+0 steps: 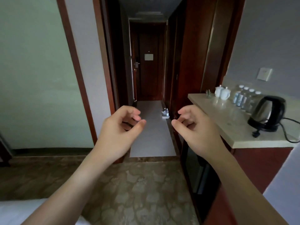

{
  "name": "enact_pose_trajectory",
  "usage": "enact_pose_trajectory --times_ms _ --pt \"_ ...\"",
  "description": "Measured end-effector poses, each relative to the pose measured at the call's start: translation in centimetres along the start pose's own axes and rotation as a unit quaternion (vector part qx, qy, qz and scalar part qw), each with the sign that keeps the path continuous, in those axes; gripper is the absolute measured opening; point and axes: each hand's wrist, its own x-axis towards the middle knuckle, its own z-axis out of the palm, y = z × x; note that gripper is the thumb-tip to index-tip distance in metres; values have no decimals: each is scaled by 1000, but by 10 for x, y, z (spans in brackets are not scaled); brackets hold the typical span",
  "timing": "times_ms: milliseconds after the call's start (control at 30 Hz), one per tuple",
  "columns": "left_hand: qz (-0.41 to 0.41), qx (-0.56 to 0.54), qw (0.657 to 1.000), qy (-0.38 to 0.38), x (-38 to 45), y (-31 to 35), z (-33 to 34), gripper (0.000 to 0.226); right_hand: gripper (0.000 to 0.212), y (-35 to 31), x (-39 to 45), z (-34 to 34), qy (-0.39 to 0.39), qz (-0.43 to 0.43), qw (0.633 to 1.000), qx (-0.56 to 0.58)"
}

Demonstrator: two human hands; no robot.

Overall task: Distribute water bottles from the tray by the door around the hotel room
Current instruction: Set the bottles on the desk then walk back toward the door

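Far down the hallway, a small white tray (pixel 165 117) with a few water bottles (pixel 166 111) sits on the pale floor by the right wall, short of the dark wooden door (pixel 148 78). Both arms reach forward at chest height. My left hand (pixel 119 129) hangs with loosely curled fingers and holds nothing. My right hand (pixel 195 127) mirrors it, fingers loosely curled and empty. Several more water bottles (pixel 243 98) stand in a row on the marble counter (pixel 235 127) at the right.
On the counter stand two white lidded cups (pixel 222 93), a black and steel kettle (pixel 267 114) with its cord, and a small glass. Dark wood cabinets flank the hallway. Patterned carpet (pixel 138 184) lies underfoot; a white bed corner (pixel 16 211) shows at bottom left.
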Motion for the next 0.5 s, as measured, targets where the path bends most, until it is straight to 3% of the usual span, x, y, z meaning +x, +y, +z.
enact_pose_trajectory --times_ms 367,500 --pt "-4 1 1000 26 232 -205 57 10 20 153 237 151 1 21 1000 -4" --pt "-8 -9 1000 3 338 -265 74 14 21 193 337 191 7 29 999 -20"
